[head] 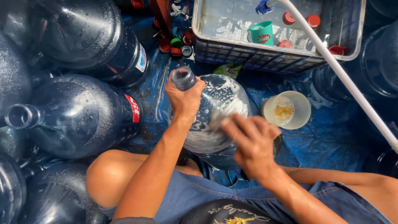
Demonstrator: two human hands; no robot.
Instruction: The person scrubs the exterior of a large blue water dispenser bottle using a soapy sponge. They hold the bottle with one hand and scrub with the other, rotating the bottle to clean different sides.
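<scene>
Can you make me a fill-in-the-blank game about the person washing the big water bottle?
1. The left hand grips the soapy bottle by its ____.
2. The right hand rubs the bottle's ____ side.
3. The teal cup stands inside the grey ____.
4. The loose bottle caps on the blue floor are mostly ____.

Missing words: neck; foamy; crate; red

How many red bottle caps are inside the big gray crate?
4. Two red caps sit near the crate's back, and; one lies beside the green cup; one sits by the right wall. The white pipe may hide more.
</scene>
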